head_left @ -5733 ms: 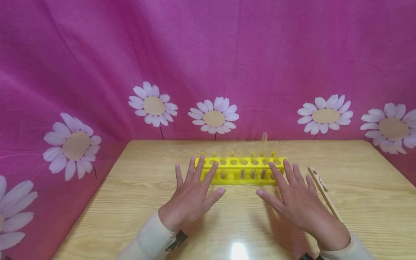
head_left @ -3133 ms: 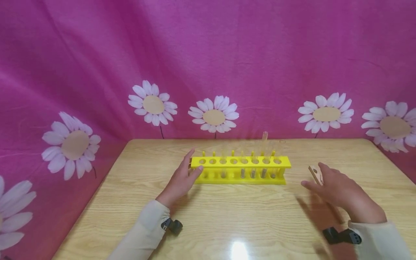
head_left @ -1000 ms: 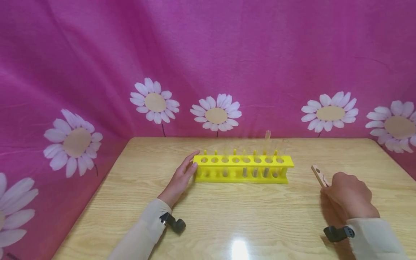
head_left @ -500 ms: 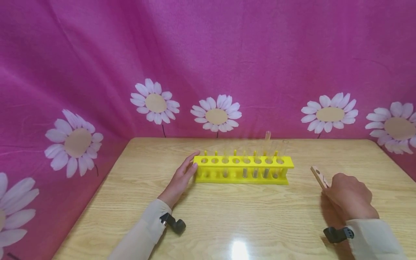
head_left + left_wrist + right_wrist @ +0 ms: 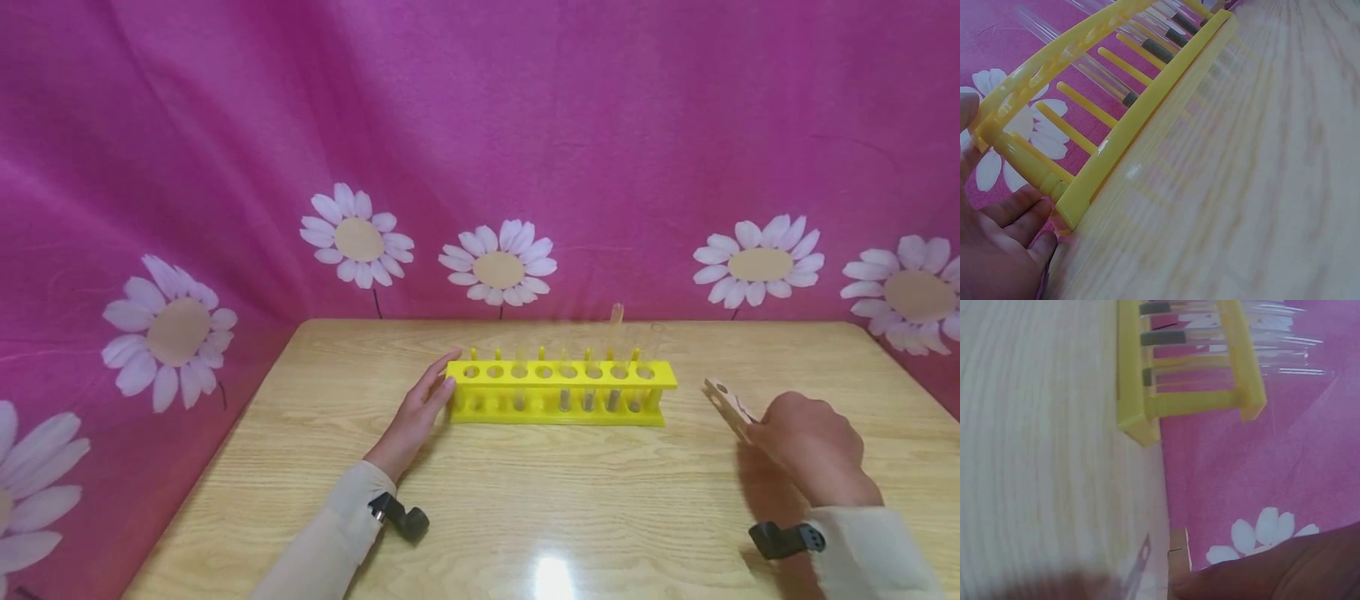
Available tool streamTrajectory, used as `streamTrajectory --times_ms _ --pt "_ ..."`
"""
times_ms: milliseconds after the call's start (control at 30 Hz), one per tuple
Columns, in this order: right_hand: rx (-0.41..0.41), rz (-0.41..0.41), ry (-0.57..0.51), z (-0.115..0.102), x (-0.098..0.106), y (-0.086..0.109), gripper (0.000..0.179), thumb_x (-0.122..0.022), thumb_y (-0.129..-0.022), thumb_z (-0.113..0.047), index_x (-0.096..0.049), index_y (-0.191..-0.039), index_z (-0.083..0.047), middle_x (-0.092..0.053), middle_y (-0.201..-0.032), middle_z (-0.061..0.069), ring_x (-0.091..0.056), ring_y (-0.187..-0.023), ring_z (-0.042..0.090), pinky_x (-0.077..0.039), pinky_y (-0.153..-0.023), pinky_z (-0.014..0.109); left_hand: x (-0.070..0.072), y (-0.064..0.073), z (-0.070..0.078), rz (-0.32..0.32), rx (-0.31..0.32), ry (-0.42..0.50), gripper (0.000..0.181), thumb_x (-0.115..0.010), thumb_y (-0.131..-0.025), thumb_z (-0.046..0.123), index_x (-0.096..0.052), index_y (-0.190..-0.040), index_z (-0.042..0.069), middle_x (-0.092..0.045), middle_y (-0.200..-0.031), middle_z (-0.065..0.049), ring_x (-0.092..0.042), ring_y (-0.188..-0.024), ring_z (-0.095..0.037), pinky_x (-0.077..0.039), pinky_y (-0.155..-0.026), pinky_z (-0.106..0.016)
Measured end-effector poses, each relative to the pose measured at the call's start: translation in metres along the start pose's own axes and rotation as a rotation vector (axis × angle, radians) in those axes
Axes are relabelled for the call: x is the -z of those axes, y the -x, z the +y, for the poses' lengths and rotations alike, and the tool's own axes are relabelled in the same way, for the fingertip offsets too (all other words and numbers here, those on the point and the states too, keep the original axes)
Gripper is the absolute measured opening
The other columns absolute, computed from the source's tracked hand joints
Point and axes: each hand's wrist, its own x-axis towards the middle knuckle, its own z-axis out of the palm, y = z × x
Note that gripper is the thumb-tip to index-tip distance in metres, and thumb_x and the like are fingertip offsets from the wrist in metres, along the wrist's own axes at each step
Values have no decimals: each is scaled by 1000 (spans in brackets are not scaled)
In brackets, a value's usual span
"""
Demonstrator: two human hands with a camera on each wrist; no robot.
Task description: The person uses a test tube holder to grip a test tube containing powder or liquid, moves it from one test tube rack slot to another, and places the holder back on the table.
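A yellow test tube rack [image 5: 555,379] stands on the table with several clear glass test tubes [image 5: 617,318] upright in it. Some tubes have dark grey material [image 5: 1157,50] at the bottom. My left hand [image 5: 412,412] holds the rack's left end, thumb at the front of the top bar and fingers round the end post. Right of the rack, my right hand [image 5: 813,446] grips a wooden test tube holder [image 5: 726,402], its jaws pointing away and to the left. The holder's handle is hidden in that hand. Its shadow falls on the table in the right wrist view.
Wood-grain table [image 5: 525,508] spreads out in front of the rack, with a light glare near its front. A magenta cloth [image 5: 600,150] with white daisies hangs behind and to the sides. The rack's left holes hold no tubes.
From reaching over the rack, my left hand has moved to its left end. My right hand has taken hold of the test tube holder, whose tip has just swung left.
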Motion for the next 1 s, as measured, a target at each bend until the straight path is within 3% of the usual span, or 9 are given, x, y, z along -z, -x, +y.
streamTrajectory --times_ms 167,300,400,567,700,800,1000 --pt "55 70 -29 -4 7 6 28 -66 -86 -28 -74 -85 -1 -61 -69 8 -51 -64 26 -37 -50 36 0 0 -1 -10 -5 8 47 -49 -97 53 -40 -142 46 -28 -154 10 -22 -143 -22 -15 -116 -52" --pt "114 180 -61 -7 11 10 35 -68 -86 -32 -74 -94 1 -67 -75 12 -54 -65 28 -35 -49 34 0 -1 -2 -1 16 -3 46 -49 -95 56 -40 -140 50 -28 -153 15 -22 -143 -19 -16 -116 -51" --pt "115 265 -91 -11 15 14 41 -69 -87 -35 -72 -100 4 -68 -78 14 -54 -68 32 -34 -53 36 0 -1 -1 8 31 -14 46 -49 -94 57 -40 -139 52 -28 -153 16 -22 -143 -22 -16 -115 -52" --pt "93 399 -142 -22 22 26 49 -65 -90 -38 -67 -107 8 -62 -65 10 -50 -65 32 -31 -55 39 -1 -1 0 -8 28 -19 48 -49 -95 57 -39 -141 50 -27 -155 12 -21 -144 -24 -16 -115 -54" --pt "133 508 -181 -37 28 36 48 -64 -91 -38 -67 -108 7 -57 -55 5 -46 -60 28 -29 -54 36 -3 0 4 3 32 -19 47 -48 -97 53 -39 -142 47 -28 -155 5 -20 -144 -26 -14 -114 -56" --pt "165 566 -200 -51 33 39 45 -66 -90 -35 -68 -108 6 -64 -61 12 -51 -61 29 -30 -53 35 0 2 4 9 39 -15 46 -47 -99 50 -38 -144 45 -29 -155 2 -19 -144 -27 -14 -115 -56" --pt "187 590 -254 -69 37 53 43 -68 -89 -34 -68 -112 3 -70 -80 23 -62 -64 29 -35 -47 32 0 2 8 -29 47 -6 47 -44 -102 41 -34 -148 38 -24 -157 2 -16 -145 -25 -13 -116 -52"
